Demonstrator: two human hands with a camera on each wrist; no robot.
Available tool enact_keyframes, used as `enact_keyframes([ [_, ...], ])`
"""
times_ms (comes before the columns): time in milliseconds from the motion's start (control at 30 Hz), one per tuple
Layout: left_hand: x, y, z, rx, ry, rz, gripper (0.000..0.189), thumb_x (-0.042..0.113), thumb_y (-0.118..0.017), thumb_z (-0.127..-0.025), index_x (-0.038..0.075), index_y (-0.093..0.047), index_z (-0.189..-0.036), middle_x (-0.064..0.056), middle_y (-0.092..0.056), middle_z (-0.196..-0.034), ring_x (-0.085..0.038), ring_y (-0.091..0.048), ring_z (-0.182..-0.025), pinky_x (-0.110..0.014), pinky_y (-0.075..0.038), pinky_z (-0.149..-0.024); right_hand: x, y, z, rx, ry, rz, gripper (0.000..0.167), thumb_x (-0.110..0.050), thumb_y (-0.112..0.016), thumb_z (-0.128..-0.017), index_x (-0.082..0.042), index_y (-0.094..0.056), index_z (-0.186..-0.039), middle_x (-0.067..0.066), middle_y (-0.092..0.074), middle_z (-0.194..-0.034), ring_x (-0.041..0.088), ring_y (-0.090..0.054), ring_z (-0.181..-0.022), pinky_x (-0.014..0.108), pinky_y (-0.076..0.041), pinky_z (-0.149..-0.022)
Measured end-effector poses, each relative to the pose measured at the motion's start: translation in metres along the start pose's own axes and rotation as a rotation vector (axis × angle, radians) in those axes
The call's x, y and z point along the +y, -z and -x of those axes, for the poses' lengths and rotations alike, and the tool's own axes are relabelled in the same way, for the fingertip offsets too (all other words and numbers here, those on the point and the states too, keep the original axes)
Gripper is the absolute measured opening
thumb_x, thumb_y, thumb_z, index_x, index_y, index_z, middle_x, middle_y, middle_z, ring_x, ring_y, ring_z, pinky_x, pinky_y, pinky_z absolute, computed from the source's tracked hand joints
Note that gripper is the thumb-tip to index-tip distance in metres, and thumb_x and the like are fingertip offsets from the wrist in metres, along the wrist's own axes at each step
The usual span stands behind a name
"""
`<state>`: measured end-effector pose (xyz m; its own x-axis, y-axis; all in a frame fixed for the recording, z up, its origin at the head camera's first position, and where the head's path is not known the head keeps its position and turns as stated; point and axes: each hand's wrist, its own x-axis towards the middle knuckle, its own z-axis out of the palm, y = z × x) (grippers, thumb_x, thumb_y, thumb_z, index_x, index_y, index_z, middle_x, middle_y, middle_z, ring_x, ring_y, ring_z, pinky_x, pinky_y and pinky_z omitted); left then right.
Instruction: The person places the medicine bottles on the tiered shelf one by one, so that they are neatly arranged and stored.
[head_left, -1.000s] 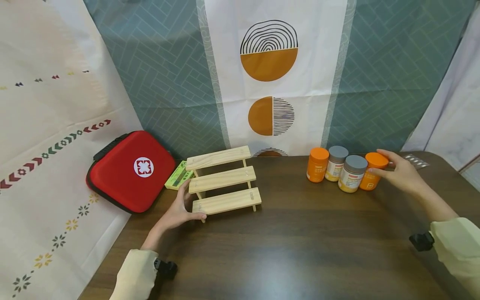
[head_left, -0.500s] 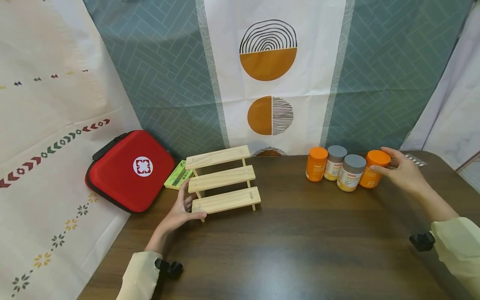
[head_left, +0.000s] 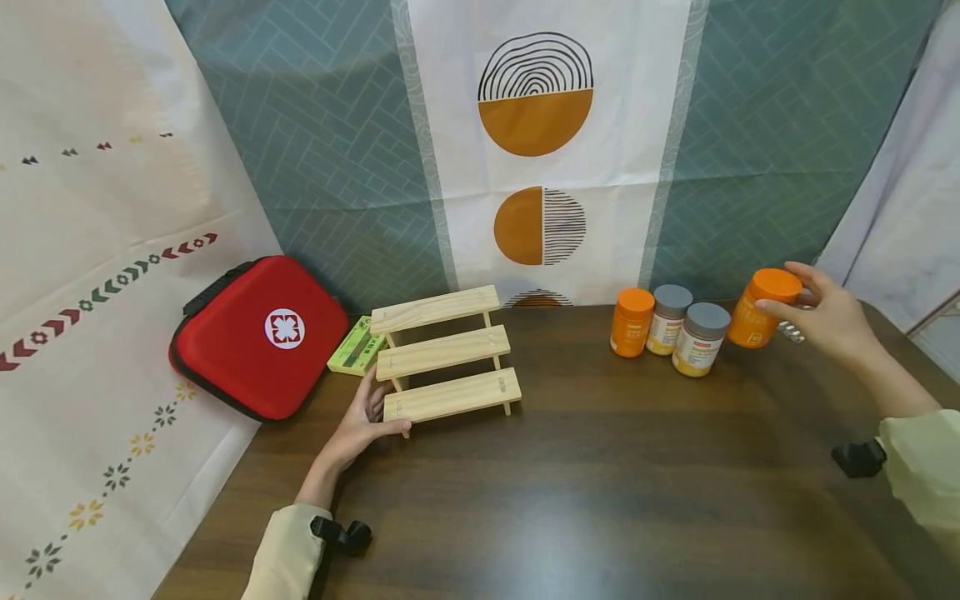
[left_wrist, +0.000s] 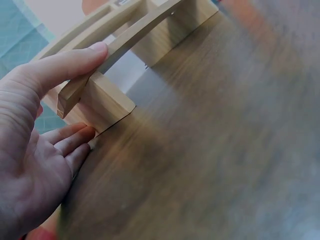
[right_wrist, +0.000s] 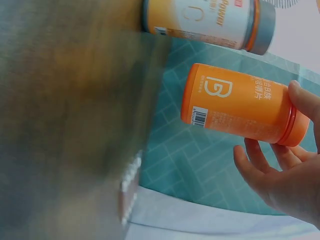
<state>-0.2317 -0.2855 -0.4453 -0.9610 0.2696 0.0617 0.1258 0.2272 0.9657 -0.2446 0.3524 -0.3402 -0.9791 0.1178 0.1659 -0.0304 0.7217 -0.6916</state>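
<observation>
My right hand grips an orange bottle with an orange lid near its top, thumb on one side and fingers on the other. In the right wrist view the bottle is held by its lid end, off the table. Two grey-lidded bottles and another orange bottle stand close together to its left. My left hand holds the left end of a three-step wooden rack. In the left wrist view the thumb lies on a plank and the fingers are at the foot of the rack.
A red first-aid case leans at the far left. A green-yellow box lies between it and the rack. A blister pack lies behind the right hand. The brown table meets a hanging patterned cloth at the back.
My right hand has lifted the orange bottle off the table, up and to the right, away from the other bottles. The left hand stays at the rack.
</observation>
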Motion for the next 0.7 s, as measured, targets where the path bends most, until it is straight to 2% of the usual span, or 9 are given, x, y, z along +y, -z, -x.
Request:
enact_keyframes([
  [67,0.0,0.0,0.0,-0.001,0.001,0.003,0.114,0.003,-0.076,-0.08,0.028,0.004,-0.157,-0.021,-0.026,-0.158,-0.037,-0.03,-0.145,-0.036,-0.033,-0.113,-0.004,0.003,-0.003,0.017,0.0,-0.003,0.086,-0.044,-0.062,-0.093,-0.005,-0.017,-0.155,0.035,-0.032,-0.15,0.009,-0.057,-0.105,0.002,-0.035,-0.059],
  [100,0.001,0.0,0.001,-0.002,0.004,0.006,0.114,0.003,-0.076,-0.08,0.029,0.004,-0.157,-0.021,-0.025,-0.159,-0.036,-0.03,-0.146,-0.038,-0.032,-0.113,-0.006,0.005,-0.005,0.03,0.007,-0.013,0.085,-0.043,-0.062,-0.093,-0.005,-0.018,-0.155,0.034,-0.031,-0.152,0.011,-0.057,-0.107,0.001,-0.035,-0.06],
  [133,0.001,0.0,0.001,-0.004,0.005,0.006,0.114,0.003,-0.076,-0.08,0.03,0.004,-0.157,-0.02,-0.025,-0.159,-0.036,-0.03,-0.146,-0.035,-0.033,-0.113,-0.009,0.007,-0.007,0.044,0.017,-0.025,0.084,-0.041,-0.063,-0.093,-0.005,-0.019,-0.155,0.032,-0.029,-0.154,0.011,-0.056,-0.108,-0.001,-0.034,-0.061],
  [167,0.001,0.0,0.001,-0.005,0.006,0.005,0.114,0.004,-0.076,-0.08,0.031,0.004,-0.157,-0.019,-0.025,-0.159,-0.035,-0.03,-0.146,-0.031,-0.034,-0.111,-0.011,0.009,-0.009,0.059,0.021,-0.036,0.083,-0.04,-0.064,-0.093,-0.006,-0.021,-0.155,0.03,-0.029,-0.155,0.0,-0.054,-0.102,-0.003,-0.034,-0.062],
  [233,0.002,0.0,0.001,-0.005,0.004,0.006,0.114,0.004,-0.076,-0.08,0.032,0.004,-0.157,-0.018,-0.025,-0.159,-0.035,-0.031,-0.145,-0.022,-0.036,-0.105,-0.018,0.013,-0.013,0.081,0.025,-0.044,0.082,-0.04,-0.064,-0.093,-0.008,-0.022,-0.155,0.023,-0.027,-0.158,0.005,-0.054,-0.106,-0.004,-0.033,-0.063],
  [300,0.002,0.0,0.001,-0.006,0.004,0.009,0.114,0.004,-0.076,-0.08,0.032,0.004,-0.157,-0.019,-0.026,-0.159,-0.035,-0.031,-0.145,-0.019,-0.037,-0.103,-0.025,0.017,-0.016,0.098,0.029,-0.054,0.08,-0.04,-0.065,-0.092,-0.012,-0.024,-0.155,0.017,-0.028,-0.16,-0.01,-0.046,-0.097,-0.003,-0.034,-0.064],
  [433,0.001,0.0,0.001,-0.003,0.002,0.013,0.114,0.002,-0.076,-0.08,0.032,0.004,-0.157,-0.02,-0.027,-0.158,-0.036,-0.031,-0.144,-0.011,-0.037,-0.097,-0.044,0.024,-0.023,0.097,0.021,-0.06,0.079,-0.043,-0.065,-0.091,-0.022,-0.024,-0.156,0.006,-0.028,-0.161,-0.001,-0.047,-0.111,0.002,-0.033,-0.067],
  [567,0.0,0.0,0.0,0.002,0.004,0.003,0.113,0.002,-0.075,-0.081,0.032,0.004,-0.157,-0.021,-0.027,-0.158,-0.036,-0.03,-0.144,-0.025,-0.036,-0.107,-0.062,0.027,-0.03,0.102,0.047,-0.086,0.077,-0.042,-0.066,-0.091,-0.026,-0.026,-0.155,0.001,-0.03,-0.161,-0.004,-0.046,-0.11,0.005,-0.034,-0.072],
  [700,-0.001,0.0,0.0,-0.002,-0.01,0.012,0.113,0.001,-0.074,-0.081,0.031,0.004,-0.157,-0.021,-0.025,-0.158,-0.038,-0.029,-0.145,-0.052,-0.027,-0.115,-0.079,0.022,-0.036,0.093,0.044,-0.112,0.076,-0.043,-0.065,-0.091,-0.029,-0.026,-0.154,-0.001,-0.03,-0.161,-0.001,-0.048,-0.116,0.024,-0.044,-0.101],
])
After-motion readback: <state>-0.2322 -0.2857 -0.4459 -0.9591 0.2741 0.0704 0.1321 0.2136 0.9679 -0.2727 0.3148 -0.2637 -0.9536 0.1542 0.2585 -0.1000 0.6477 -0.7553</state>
